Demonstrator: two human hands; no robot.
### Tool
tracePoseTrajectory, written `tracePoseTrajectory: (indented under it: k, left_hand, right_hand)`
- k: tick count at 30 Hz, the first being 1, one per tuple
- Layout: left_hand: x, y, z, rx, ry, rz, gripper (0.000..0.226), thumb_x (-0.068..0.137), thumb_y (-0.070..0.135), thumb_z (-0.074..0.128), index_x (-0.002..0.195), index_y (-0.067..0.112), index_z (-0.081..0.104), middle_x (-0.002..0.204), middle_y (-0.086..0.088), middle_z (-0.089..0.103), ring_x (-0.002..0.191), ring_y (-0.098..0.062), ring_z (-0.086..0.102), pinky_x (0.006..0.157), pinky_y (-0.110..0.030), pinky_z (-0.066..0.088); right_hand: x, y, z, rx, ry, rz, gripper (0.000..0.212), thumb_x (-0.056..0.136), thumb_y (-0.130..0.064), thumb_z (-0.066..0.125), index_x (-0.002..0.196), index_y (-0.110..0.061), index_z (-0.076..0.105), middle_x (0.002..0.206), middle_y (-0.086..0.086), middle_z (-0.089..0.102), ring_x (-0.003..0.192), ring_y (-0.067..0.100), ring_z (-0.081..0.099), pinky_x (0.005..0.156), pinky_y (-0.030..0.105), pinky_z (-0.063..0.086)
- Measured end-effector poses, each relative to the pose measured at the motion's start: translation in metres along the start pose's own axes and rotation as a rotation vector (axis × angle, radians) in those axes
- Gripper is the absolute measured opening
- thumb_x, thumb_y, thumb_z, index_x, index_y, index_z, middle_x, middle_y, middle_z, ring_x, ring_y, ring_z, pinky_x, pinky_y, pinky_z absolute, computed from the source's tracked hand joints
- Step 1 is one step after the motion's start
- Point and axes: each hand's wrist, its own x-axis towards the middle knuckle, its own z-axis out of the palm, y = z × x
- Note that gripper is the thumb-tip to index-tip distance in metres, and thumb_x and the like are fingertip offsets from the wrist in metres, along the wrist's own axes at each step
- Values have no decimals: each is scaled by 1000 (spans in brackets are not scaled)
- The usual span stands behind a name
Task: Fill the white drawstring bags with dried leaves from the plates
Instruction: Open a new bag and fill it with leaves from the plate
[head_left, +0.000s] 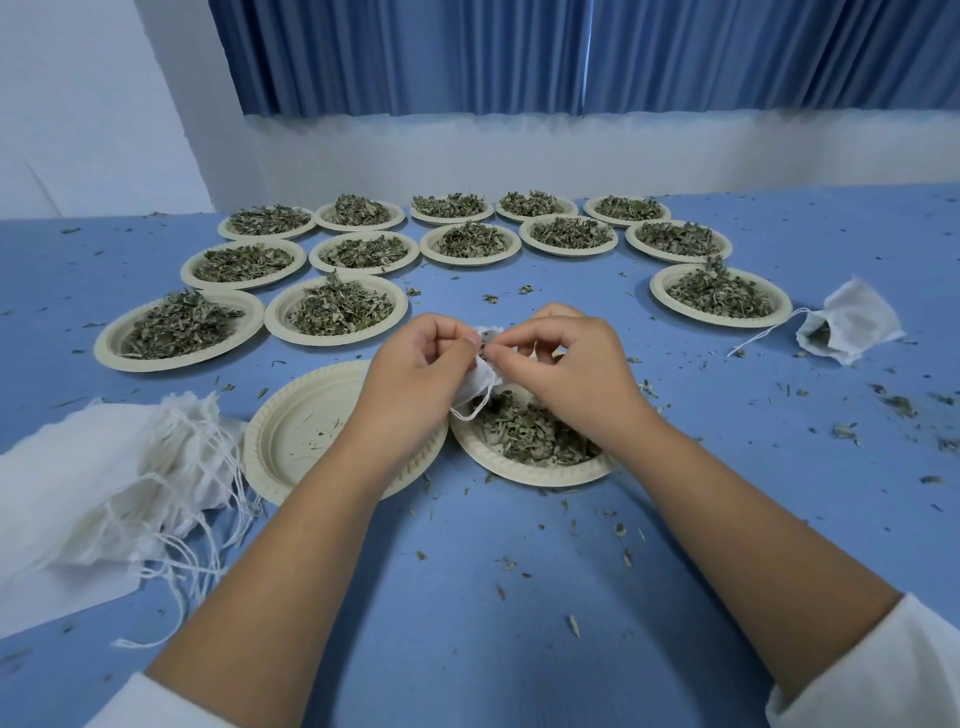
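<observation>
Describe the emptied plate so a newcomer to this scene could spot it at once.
On the blue table, find the heap of white drawstring bags at the near left. The cream plate just right of it, partly under the left hand, is the one. Every other plate is heaped with dried leaves; this one holds only crumbs.

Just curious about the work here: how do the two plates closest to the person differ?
The left near plate is nearly bare; the right near plate holds a heap of leaves. The bag hangs over the right near plate, not the left near plate. Both are cream, round, ridged-rimmed.
</observation>
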Motion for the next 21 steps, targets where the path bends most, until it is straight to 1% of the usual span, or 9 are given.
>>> tracePoseTrajectory:
  k: [2,5,8,10,12,15,16,18,21]
  left_hand:
    - [1,-1,0,1,-4,-5,10,95,13,58,87,14,63,58,13,58,43,2,46,47,-10,39]
    - [2,-2,1,30,-41,-9,12,96,13,58,85,16,63,57,14,58,43,2,45,48,-11,37]
    - [2,-3,1,34,-65,-9,11,96,15,58,86,15,63,57,14,58,45,2,46,50,-11,37]
    - [3,-4,1,33,-57,-9,11,96,15,58,87,17,63,58,14,59,47,2,48,51,-11,39]
    - [3,-4,0,22,-39,-10,11,96,16,58,86,18,63,59,15,58,49,1,49,54,-13,41]
    - [3,-4,0,13,-25,-2,13,96,15,58,84,19,63,57,14,57,46,2,48,53,-13,42]
    - [2,-3,0,15,-35,2,13,96,15,57,84,19,63,56,15,57,46,2,48,54,-13,42]
    - [2,-4,1,16,-62,3,13,96,13,56,86,17,63,54,16,55,46,2,48,57,-16,41]
    - [1,-4,2,3,-60,-1,13,96,11,56,86,16,62,55,15,55,47,1,48,55,-15,40]
  right_hand:
    - [1,-1,-1,26,31,17,5,79,-19,80,82,-22,78,73,-3,56,62,8,47,63,13,41]
    - [1,-1,-1,94,18,85,4,81,-24,79,84,-20,79,81,6,69,67,6,56,64,12,44]
    - [1,-1,0,189,-3,149,4,82,-24,78,82,-20,79,80,-1,75,72,3,66,67,11,48]
    - [1,0,-1,220,-19,170,5,83,-24,77,82,-19,79,77,1,75,66,5,63,63,13,48]
    - [2,0,-3,243,-23,176,6,83,-23,77,82,-17,79,71,0,73,57,2,57,55,13,44]
    - [2,1,-4,169,-41,143,5,80,-21,80,78,-17,78,64,3,68,53,5,51,53,14,41]
    - [2,2,-4,129,-54,124,6,79,-19,81,75,-18,77,59,0,63,52,5,48,52,15,39]
    - [1,4,-1,56,-76,88,16,77,-13,81,69,-25,73,54,-11,54,49,2,43,52,14,38]
    - [3,6,-1,-71,-131,56,23,80,-14,78,69,-33,71,65,-12,56,56,1,49,62,17,40]
